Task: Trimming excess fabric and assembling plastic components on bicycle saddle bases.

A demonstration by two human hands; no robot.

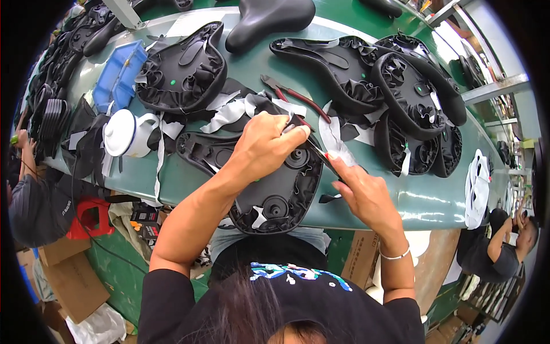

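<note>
Your two hands work at one saddle. Your left hand has curled, closed fingers; what they pinch cannot be told. Your right hand grips one slim dark tool. The saddle lies underside up, beneath your left fingers and just left of your right fingers. Farther out: one pliers, one mug, one blue bin, one upper-left saddle, one upright saddle, at least four right-side saddles.

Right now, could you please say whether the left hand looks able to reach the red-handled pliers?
Probably yes: the pliers lie just beyond the left hand, one handle uncovered, though that hand seems busy over the upturned saddle.
</note>
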